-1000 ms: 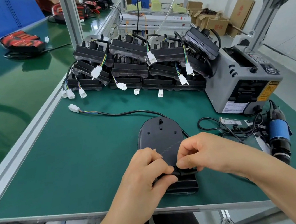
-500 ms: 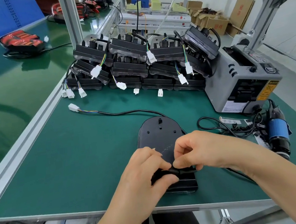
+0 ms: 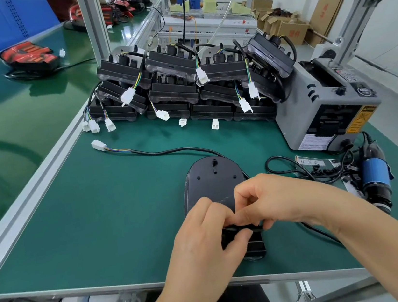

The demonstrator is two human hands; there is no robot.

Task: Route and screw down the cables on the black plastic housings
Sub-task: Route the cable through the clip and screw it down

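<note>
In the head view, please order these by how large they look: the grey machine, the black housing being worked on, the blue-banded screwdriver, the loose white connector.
1. grey machine
2. black housing: partly covered, nearer the camera; ranking against the machine unsure
3. blue-banded screwdriver
4. white connector

To the left of the fingers [image 3: 246, 210], a broad stretch of green mat [image 3: 100, 214] is left unobstructed. Beyond them, passage is crossed by a black cable [image 3: 167, 152] and blocked by stacked housings [image 3: 175, 93]. To their right, room is narrowed by a coiled cord [image 3: 285, 164], a screwdriver [image 3: 373, 178] and a grey dispenser [image 3: 314, 110].
</note>
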